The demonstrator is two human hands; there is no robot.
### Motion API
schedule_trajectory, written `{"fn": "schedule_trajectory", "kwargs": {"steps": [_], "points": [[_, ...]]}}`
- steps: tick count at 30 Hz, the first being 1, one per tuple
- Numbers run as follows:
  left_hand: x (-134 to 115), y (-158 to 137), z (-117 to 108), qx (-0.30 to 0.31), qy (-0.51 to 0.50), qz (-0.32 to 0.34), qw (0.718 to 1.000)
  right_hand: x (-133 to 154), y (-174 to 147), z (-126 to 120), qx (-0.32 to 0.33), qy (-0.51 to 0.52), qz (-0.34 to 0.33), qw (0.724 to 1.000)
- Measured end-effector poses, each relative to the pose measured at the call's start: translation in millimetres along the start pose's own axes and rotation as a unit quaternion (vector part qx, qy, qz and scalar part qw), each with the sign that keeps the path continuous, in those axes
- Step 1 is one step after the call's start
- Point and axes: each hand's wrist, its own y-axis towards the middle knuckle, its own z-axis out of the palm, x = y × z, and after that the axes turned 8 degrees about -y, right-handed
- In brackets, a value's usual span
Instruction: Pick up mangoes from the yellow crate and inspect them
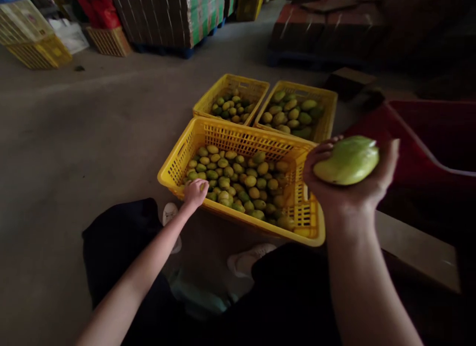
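Palm up at the right, my right hand (345, 192) holds a large green mango (349, 160), its fingers and thumb curled around the sides. My left hand (195, 192) is closed at the near left rim of a yellow plastic crate (238, 214); a small yellowish patch shows by its thumb, and I cannot make out what it grips. Many small yellow-green mangoes (241, 180) lie loose inside this crate, below the level of its rim.
Behind stand two more yellow crates, the left one (208, 100) with small mangoes and the right one (330, 113) with larger ones. A red container (427, 133) and a cardboard piece (416, 247) are at the right. Wrapped pallet stacks (159, 19) stand at the back.
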Motion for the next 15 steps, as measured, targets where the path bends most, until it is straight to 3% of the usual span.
{"fn": "schedule_trajectory", "kwargs": {"steps": [2,5,10,13,15], "points": [[-17.0,19.1,11.2,0.097,0.006,-0.002,0.995,0.8,3.8,-21.7,-0.083,0.034,0.054,0.995],[-38.8,57.5,44.2,0.143,0.028,-0.002,0.989,6.7,16.7,-54.0,-0.172,-0.002,0.089,0.981],[-60.1,131.2,116.1,0.15,0.043,-0.018,0.988,23.6,29.5,-98.0,-0.098,-0.107,0.075,0.987],[-66.4,171.9,155.2,0.122,0.025,-0.027,0.992,24.6,25.2,-105.9,-0.076,-0.176,0.061,0.98],[-69.0,192.6,178.6,0.087,-0.039,-0.001,0.995,20.0,21.7,-103.3,-0.068,-0.198,0.084,0.974]]}}
